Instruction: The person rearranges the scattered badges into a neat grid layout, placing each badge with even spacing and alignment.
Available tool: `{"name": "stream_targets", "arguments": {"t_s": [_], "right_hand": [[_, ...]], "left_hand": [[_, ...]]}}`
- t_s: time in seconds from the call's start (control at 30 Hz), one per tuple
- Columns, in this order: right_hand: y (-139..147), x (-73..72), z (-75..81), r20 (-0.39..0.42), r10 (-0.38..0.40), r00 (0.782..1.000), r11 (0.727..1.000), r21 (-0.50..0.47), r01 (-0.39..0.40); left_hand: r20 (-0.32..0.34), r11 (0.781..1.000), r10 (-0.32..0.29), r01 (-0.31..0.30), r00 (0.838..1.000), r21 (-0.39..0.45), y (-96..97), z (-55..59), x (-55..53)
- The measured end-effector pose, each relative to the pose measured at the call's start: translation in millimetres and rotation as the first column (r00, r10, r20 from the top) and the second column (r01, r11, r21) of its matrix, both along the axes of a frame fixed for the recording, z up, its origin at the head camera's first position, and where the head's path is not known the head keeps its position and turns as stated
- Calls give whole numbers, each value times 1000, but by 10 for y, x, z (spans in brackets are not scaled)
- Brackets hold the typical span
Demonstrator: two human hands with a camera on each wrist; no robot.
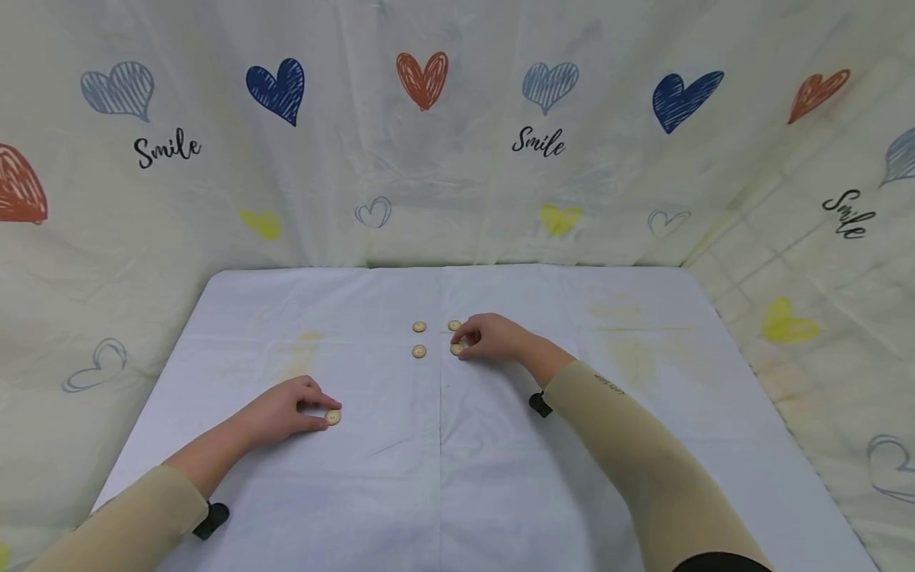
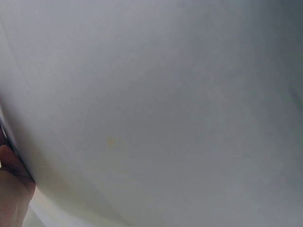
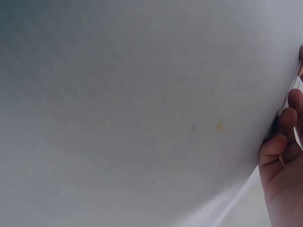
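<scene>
My left hand [image 1: 289, 411] pinches a round, pale wooden button [image 1: 333, 417] between thumb and finger, low over the left half of the table. Farther off, my right hand [image 1: 493, 338] has its thumb and forefinger around another wooden button [image 1: 457, 349]. Just behind that one lies a button [image 1: 454, 325], beside my right fingers. To their left are two more, a back button [image 1: 419, 326] and a front button [image 1: 418, 351], so these lie in a two-by-two square. In the wrist views only parts of the left hand [image 2: 14, 189] and right hand [image 3: 284, 165] show.
A white cloth [image 1: 386, 492] with a centre crease and faint yellow stains covers the table. Behind and beside it hangs a pale curtain [image 1: 472, 175] printed with hearts and the word Smile. A dark wrist device [image 1: 211, 521] sits below the left sleeve.
</scene>
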State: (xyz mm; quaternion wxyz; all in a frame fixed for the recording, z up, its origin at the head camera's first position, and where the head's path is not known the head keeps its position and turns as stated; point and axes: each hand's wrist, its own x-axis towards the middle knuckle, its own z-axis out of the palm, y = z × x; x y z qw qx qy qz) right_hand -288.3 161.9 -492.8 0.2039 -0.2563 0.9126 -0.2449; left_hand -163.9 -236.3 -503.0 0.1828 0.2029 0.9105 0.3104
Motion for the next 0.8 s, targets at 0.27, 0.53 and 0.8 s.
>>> {"name": "stream_targets", "arguments": {"t_s": [0.27,0.53,0.8], "right_hand": [[13,12,5,4,-14,1000,1000,-26,14],[113,10,67,17,-88,996,995,-42,89],[380,-81,112,23,-164,986,985,-41,165]], "left_hand": [[-9,1000,-5,4,1000,-6,3,13,8],[-13,1000,-9,9,1000,3,-17,16,10],[-13,1000,-15,15,1000,7,-18,-7,7]]}}
